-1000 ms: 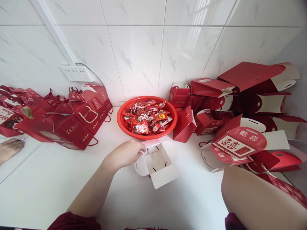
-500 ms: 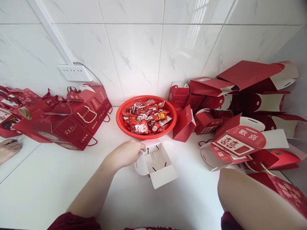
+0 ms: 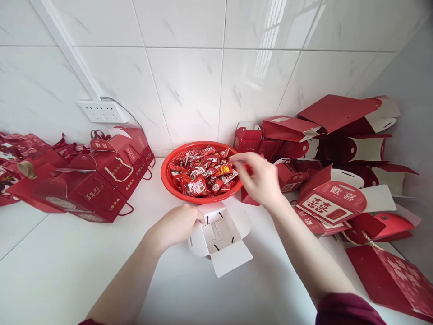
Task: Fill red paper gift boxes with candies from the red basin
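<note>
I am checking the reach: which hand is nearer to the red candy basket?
Right. The right hand hovers over the red candy basket; the left hand holds the open box before it.

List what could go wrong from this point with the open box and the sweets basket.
1. The left hand grips only one flap of the open box; the light card box might slide or tip when sweets drop in.
2. The right hand reaches over the red basket heaped with wrapped sweets; a grab may spill some onto the counter.
3. The right forearm passes close by the loose unfilled boxes and may knock them.
</note>
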`<state>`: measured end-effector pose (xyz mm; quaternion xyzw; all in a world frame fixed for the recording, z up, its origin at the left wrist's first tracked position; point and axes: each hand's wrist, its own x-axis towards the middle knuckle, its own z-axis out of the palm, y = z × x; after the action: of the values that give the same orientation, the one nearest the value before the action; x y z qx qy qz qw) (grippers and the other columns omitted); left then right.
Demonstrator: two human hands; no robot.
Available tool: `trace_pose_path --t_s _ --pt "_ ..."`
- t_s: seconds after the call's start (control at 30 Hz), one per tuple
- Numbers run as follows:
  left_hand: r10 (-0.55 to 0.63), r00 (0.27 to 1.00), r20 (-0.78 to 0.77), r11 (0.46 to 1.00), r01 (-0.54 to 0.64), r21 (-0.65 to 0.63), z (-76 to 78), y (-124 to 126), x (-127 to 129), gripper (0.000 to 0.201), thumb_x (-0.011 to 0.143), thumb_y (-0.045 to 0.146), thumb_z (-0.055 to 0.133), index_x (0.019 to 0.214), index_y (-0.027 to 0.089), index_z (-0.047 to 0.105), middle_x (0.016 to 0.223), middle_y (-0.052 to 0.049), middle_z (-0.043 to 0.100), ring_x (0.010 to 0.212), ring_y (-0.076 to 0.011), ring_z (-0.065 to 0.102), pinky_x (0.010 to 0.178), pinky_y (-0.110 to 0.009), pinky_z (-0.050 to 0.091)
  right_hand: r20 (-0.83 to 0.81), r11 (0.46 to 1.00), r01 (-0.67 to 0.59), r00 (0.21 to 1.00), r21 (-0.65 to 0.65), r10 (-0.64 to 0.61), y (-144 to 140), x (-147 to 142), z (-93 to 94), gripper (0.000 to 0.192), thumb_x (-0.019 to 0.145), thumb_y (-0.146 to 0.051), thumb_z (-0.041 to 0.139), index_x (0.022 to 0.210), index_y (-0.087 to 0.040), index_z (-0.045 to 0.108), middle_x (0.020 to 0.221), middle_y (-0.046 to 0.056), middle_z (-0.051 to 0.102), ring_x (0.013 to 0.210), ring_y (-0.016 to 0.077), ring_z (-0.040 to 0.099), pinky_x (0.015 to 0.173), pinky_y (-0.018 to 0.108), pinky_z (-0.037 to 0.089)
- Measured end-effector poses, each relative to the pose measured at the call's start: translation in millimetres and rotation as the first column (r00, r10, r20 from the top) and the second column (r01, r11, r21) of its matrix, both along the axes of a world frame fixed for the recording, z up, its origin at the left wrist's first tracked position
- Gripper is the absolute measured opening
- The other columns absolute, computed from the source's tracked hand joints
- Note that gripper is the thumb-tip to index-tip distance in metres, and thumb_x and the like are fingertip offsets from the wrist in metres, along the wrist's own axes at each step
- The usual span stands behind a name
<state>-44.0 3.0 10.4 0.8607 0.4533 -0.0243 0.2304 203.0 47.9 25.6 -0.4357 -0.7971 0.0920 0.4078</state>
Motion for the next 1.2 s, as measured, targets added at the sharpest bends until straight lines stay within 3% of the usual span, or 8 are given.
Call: trace_pose_path --t_s 0.1,0.2,0.3,0.4,0.53,0.8,0.97,1.2 --pt "0.025 1.0 0.004 1.0 -0.025 -0.006 1.2 -1 0 0.033 0.087 0.02 0.044 0.098 0.026 0.074 0.092 -0.005 0.073 0.091 -0.0244 0.066 0.076 -0.029 0.044 0.413 0.958 0.022 0.905 -0.286 0.103 30 -20 -15.6 0.027 0.096 -0.016 0.045 0.107 -0.022 0.068 0.111 0.007 0.069 0.104 0.0222 0.063 0.089 0.032 0.047" --pt "0.024 1.0 -0.001 1.0 -0.024 -0.014 1.8 0 -1 0.032 0.087 0.021 0.045 0.1 0.026 0.074 0.09 -0.005 0.073 0.09 -0.024 0.066 0.077 -0.029 0.044 0.499 0.915 0.066 0.853 -0.399 0.156 62 -40 -40.0 0.02 0.083 -0.014 0.062 0.1 -0.019 0.072 0.106 0.011 0.071 0.098 0.0264 0.066 0.079 0.031 0.048" --pt "0.022 1.0 -0.007 1.0 -0.022 -0.011 0.8 1 -2 0.032 0.087 0.021 0.045 0.099 0.026 0.074 0.089 -0.005 0.073 0.088 -0.0229 0.066 0.076 -0.028 0.044 0.509 0.888 0.079 0.84 -0.453 0.185 83 -50 -59.3 0.044 0.068 -0.014 0.076 0.112 -0.015 0.069 0.119 0.017 0.065 0.099 0.0298 0.065 0.077 0.032 0.049" --pt "0.023 1.0 -0.012 1.0 -0.023 -0.006 -0.1 2 -2 0.031 0.088 0.021 0.045 0.095 0.026 0.075 0.088 -0.005 0.072 0.086 -0.0222 0.065 0.074 -0.028 0.043 0.456 0.871 0.037 0.862 -0.49 0.22 90 -49 -67.3 0.057 0.058 -0.01 0.082 0.114 -0.017 0.069 0.12 0.014 0.065 0.101 0.0278 0.065 0.08 0.03 0.048" --pt "-0.003 1.0 0.008 1.0 0.003 -0.001 3.1 3 -2 0.031 0.09 0.024 0.044 0.094 0.026 0.075 0.089 -0.004 0.07 0.085 -0.0215 0.064 0.074 -0.028 0.042 0.288 0.857 -0.082 0.922 -0.509 0.259 84 -38 -65.9 0.02 0.071 -0.015 0.076 0.09 -0.02 0.074 0.094 0.002 0.074 0.089 0.0172 0.067 0.08 0.023 0.048" --pt "0.107 0.971 0.215 0.994 -0.105 -0.02 15.1 9 -1 0.034 0.094 0.041 0.046 0.088 0.021 0.073 0.09 -0.003 0.067 0.08 -0.0174 0.063 0.072 -0.028 0.046 -0.065 0.912 -0.076 0.996 -0.403 0.054 46 -7 -55.2 0.015 0.09 -0.025 0.056 0.092 -0.018 0.07 0.081 0.003 0.073 0.073 0.0152 0.067 0.072 0.027 0.052" --pt "0.401 0.728 0.557 0.912 -0.257 -0.321 16.1 25 16 0.048 0.093 0.055 0.048 0.111 0.016 0.068 0.102 -0.009 0.071 0.088 -0.0198 0.067 0.075 -0.031 0.056 -0.566 0.931 -0.268 0.82 -0.246 0.087 13 -1 -40.8 0.017 0.085 -0.035 0.068 0.088 -0.018 0.069 0.084 0.004 0.072 0.075 0.0163 0.067 0.072 0.03 0.054" --pt "0.506 0.387 0.771 0.861 -0.278 -0.426 24.0 39 48 0.039 0.081 0.05 0.07 0.099 0.016 0.075 0.088 -0.008 0.074 0.079 -0.0174 0.071 0.075 -0.028 0.06 -0.705 0.904 -0.371 0.698 -0.211 0.122 -17 -13 -34.2 0.015 0.086 -0.034 0.069 0.092 -0.021 0.065 0.084 0.002 0.071 0.075 0.0164 0.069 0.073 0.032 0.055"
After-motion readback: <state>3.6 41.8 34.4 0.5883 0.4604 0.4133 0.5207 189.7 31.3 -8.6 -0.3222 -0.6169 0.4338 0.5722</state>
